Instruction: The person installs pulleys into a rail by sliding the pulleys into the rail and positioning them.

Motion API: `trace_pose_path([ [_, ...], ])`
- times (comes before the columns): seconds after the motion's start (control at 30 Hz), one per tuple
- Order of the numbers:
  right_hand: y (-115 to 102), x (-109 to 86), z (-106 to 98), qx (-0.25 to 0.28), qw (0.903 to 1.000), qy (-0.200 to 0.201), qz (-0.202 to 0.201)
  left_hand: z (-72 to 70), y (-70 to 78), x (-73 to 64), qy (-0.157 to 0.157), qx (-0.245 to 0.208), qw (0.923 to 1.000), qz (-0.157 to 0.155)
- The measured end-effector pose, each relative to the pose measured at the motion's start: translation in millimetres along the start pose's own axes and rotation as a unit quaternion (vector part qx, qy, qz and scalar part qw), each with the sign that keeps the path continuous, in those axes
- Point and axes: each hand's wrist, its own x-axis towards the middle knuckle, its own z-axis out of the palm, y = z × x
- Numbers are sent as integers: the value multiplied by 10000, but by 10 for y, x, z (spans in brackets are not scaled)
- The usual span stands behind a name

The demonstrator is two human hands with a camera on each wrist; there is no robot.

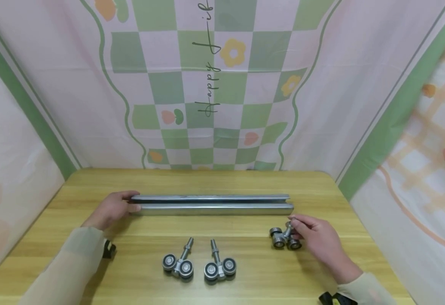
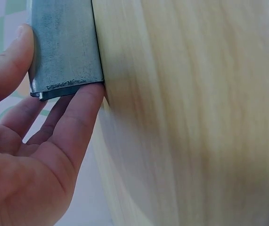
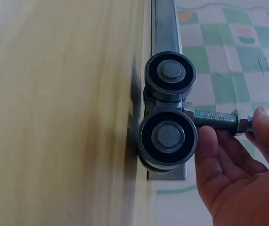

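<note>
A slotted metal rail (image 1: 215,209) lies lengthwise across the table, its open channel facing up. My left hand (image 1: 112,208) holds the rail's left end; in the left wrist view, the thumb touches one side of the rail (image 2: 66,47) and the fingers meet its end and other edge. Near the rail's right end, my right hand (image 1: 319,237) pinches the threaded bolt (image 3: 216,119) of a roller trolley (image 1: 279,240). The right wrist view shows its black-and-silver wheels (image 3: 168,136) close to the tabletop; whether they touch it I cannot tell.
Two more roller trolleys, one on the left (image 1: 178,267) and one on the right (image 1: 220,270), lie in front of the rail with bolts pointing away. Beyond the wooden table's (image 1: 104,180) back edge hangs a green-and-white checked cloth (image 1: 197,89). Printed cloths also hang at both sides.
</note>
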Motion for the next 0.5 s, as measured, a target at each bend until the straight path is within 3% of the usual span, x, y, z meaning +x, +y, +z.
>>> trace_pose_path([
  [0.27, 118, 101, -133, -155, 9997, 194, 76, 4, -3, 6, -21, -16, 10000, -16],
  [0.5, 161, 157, -191, 173, 9996, 222, 77, 2, 0, 5, -14, -17, 10000, -51],
])
